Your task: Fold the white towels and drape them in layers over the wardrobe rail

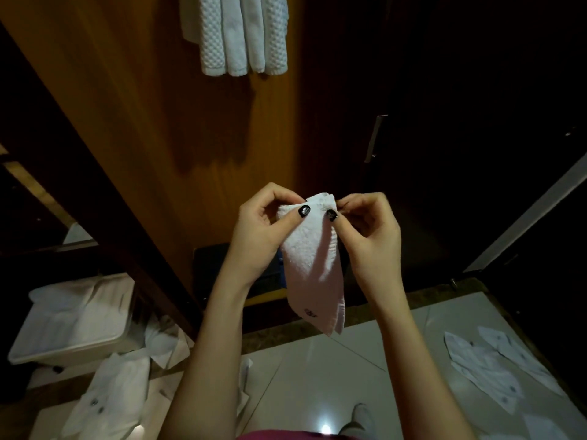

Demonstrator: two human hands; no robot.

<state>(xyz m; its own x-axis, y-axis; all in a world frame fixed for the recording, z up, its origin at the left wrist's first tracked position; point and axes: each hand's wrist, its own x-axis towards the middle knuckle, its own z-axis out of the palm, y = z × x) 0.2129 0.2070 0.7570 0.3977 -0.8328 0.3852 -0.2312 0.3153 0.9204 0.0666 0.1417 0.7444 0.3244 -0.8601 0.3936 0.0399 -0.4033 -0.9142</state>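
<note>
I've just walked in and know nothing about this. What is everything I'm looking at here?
folded towel: one, white, held up mid-view
hanging towels: four overlapping strips showing, white, top of view
wardrobe panel: one, brown wood, behind the towels
door handle: one, metal, on the dark door at right
dark box: one, black, low in the wardrobe
plastic bin: one, white, lower left
garments: several, white, on the floor lower left and lower right
tiled floor: pale, glossy, bottom of view
left hand: one, pinches the folded towel's top
right hand: one, pinches the same top edge
</note>
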